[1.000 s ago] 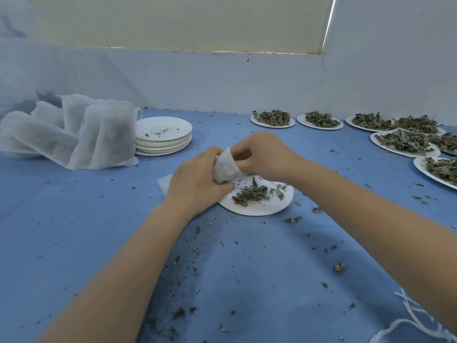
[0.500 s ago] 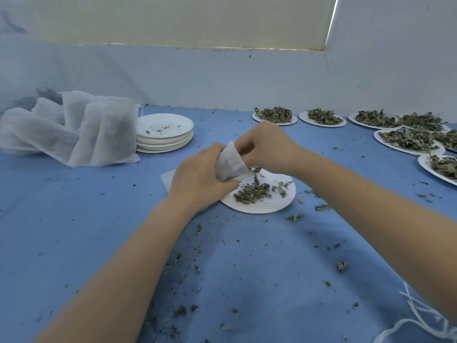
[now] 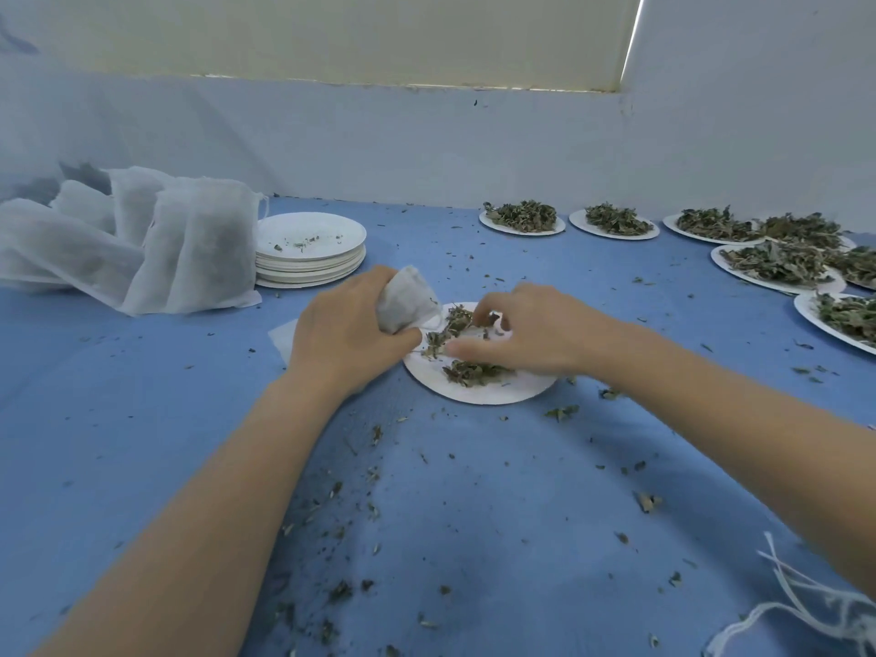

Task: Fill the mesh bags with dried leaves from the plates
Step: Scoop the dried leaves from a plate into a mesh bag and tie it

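Dried leaves (image 3: 467, 346) lie scattered on the white paper plate (image 3: 479, 393) at the middle of the blue tablecloth (image 3: 474, 505), in two loose clumps — one toward the plate's far left, one nearer its front. They look featherlight and brittle, likely to crumble or flutter off if squeezed hard or flicked, so a gentle gathering pinch from above, taking a small bunch at a time, seems the sensible hold.

The right hand (image 3: 531, 331) hovers low over the plate with its fingers curled down among the far clump; the fingertips appear to be closing on a few leaves, though motion blur makes it impossible to tell whether any are truly held. The nearer clump sits just under the heel of that hand, untouched.

The left hand (image 3: 346, 331) grips a small white mesh bag (image 3: 405, 303) at the plate's left edge, fingers and thumb wrapped round its body with its top end poking up past the knuckles. Soft, limp fabric like this will collapse shut unless its mouth is held spread — judging by the grip, that mouth faces the plate.

Further plates heaped with leaves (image 3: 777, 260) wait at the far right, well apart from both hands, so much of the task looks undone. Filled bags (image 3: 142, 248) slump at the far left beside a stack of emptied plates (image 3: 310, 251).
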`<state>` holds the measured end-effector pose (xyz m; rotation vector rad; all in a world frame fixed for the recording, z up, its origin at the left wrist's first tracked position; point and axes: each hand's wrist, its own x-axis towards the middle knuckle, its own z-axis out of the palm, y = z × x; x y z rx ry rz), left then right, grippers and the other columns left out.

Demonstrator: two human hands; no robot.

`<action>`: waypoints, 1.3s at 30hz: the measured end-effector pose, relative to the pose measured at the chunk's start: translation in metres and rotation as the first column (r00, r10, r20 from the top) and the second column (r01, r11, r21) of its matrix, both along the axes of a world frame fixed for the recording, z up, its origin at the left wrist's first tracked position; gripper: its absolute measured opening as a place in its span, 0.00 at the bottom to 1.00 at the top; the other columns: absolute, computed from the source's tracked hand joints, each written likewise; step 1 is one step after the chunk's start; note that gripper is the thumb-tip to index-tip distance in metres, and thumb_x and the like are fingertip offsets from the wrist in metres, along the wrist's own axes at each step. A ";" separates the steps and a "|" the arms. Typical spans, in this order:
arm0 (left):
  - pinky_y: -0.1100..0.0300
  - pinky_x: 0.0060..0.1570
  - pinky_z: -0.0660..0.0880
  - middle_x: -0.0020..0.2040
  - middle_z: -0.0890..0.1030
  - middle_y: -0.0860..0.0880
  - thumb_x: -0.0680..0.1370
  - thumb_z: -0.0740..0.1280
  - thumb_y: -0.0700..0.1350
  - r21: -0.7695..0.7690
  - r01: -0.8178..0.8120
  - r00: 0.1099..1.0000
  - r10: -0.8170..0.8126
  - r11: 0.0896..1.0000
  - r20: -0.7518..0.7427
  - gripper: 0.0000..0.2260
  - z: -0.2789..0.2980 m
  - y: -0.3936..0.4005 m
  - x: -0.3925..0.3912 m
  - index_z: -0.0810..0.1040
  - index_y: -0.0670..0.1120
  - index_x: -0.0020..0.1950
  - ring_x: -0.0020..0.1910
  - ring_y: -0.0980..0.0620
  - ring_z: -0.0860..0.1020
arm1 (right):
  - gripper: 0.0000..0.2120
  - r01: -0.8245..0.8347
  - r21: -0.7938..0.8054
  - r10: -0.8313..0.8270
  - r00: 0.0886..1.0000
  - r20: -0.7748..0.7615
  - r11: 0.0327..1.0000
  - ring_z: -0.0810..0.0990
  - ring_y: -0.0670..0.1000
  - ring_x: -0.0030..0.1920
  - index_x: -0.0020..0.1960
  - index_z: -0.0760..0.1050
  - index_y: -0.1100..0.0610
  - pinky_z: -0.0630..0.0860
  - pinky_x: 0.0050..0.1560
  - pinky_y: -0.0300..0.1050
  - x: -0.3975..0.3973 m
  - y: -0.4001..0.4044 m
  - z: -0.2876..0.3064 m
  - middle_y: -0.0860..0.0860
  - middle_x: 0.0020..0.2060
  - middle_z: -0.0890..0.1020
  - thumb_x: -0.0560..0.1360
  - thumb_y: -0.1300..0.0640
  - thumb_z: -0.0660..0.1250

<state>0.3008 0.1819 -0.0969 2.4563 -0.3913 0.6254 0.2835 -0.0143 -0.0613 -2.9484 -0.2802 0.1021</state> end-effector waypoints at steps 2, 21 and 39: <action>0.58 0.37 0.63 0.43 0.76 0.53 0.67 0.70 0.50 0.001 -0.010 1.000 0.010 1.000 -0.010 0.14 -0.003 0.000 0.001 0.73 0.51 0.50 0.41 0.50 0.71 | 0.35 0.038 -0.049 -0.039 0.999 -0.030 0.998 0.71 0.53 0.52 0.64 0.68 0.48 0.70 0.49 0.47 -0.004 0.007 -0.013 0.52 0.55 0.69 0.66 0.26 0.58; 0.58 0.39 0.63 0.49 0.78 0.51 0.66 0.70 0.52 0.133 0.006 1.000 -0.002 0.991 -0.029 0.21 -0.002 -0.006 -0.002 0.72 0.53 0.58 0.47 0.46 0.75 | 0.04 -0.182 0.553 0.090 0.978 0.190 0.813 0.75 0.39 0.28 0.42 0.83 0.46 0.70 0.30 0.32 0.004 0.010 0.029 0.41 0.28 0.82 0.71 0.54 0.73; 0.69 0.35 0.70 0.41 0.76 0.62 0.64 0.74 0.54 -0.372 0.038 0.989 -0.089 0.927 -0.119 0.19 0.000 -0.010 -0.003 0.71 0.58 0.50 0.42 0.69 0.72 | 0.13 -0.353 0.404 0.333 0.935 0.123 0.844 0.82 0.39 0.44 0.53 0.80 0.53 0.74 0.41 0.26 0.009 0.038 0.057 0.45 0.47 0.84 0.73 0.66 0.67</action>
